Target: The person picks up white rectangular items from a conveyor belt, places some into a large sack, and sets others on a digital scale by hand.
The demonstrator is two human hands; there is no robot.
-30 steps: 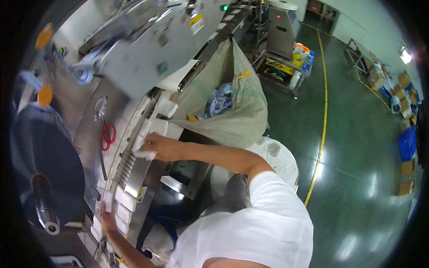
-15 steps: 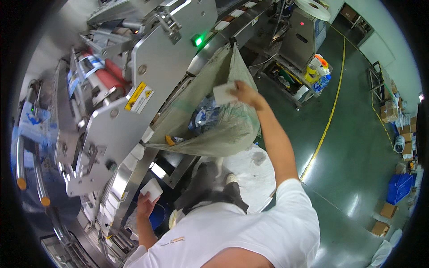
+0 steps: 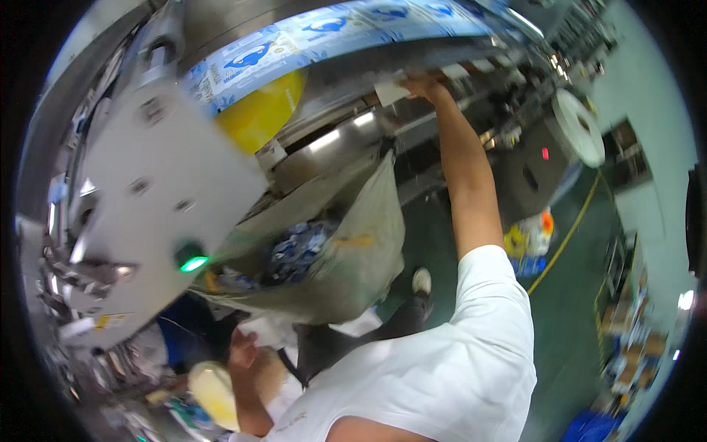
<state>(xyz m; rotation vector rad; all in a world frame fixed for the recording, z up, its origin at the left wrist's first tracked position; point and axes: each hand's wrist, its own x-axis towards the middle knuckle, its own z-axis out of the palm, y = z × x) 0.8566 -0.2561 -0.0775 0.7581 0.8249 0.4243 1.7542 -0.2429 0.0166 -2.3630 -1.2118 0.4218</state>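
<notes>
My right arm stretches far forward to the conveyor [image 3: 353,140] along the machine. There my right hand [image 3: 425,86] is closed on the edge of a flat white square piece [image 3: 390,93], just above the belt. More white pieces [image 3: 455,71] lie in a row beyond it. Low on the left, my left hand [image 3: 243,349] is held near my body beside a pale sack. Its fingers are smeared by motion, and whether a piece is in them cannot be made out. Between the hands hangs the open greenish-grey sack [image 3: 368,250], with crumpled blue and white wrappers [image 3: 298,250] inside.
A large metal side plate [image 3: 162,169] with a green lamp [image 3: 194,264] stands at the left. Printed blue film [image 3: 331,33] runs across the top above a yellow round part [image 3: 265,110]. A grey machine with a white reel [image 3: 578,129] stands at the right.
My view has swung, and I have moved forward along the machine. My right hand has gone from over the sack to the conveyor with a white piece. My left hand remains low.
</notes>
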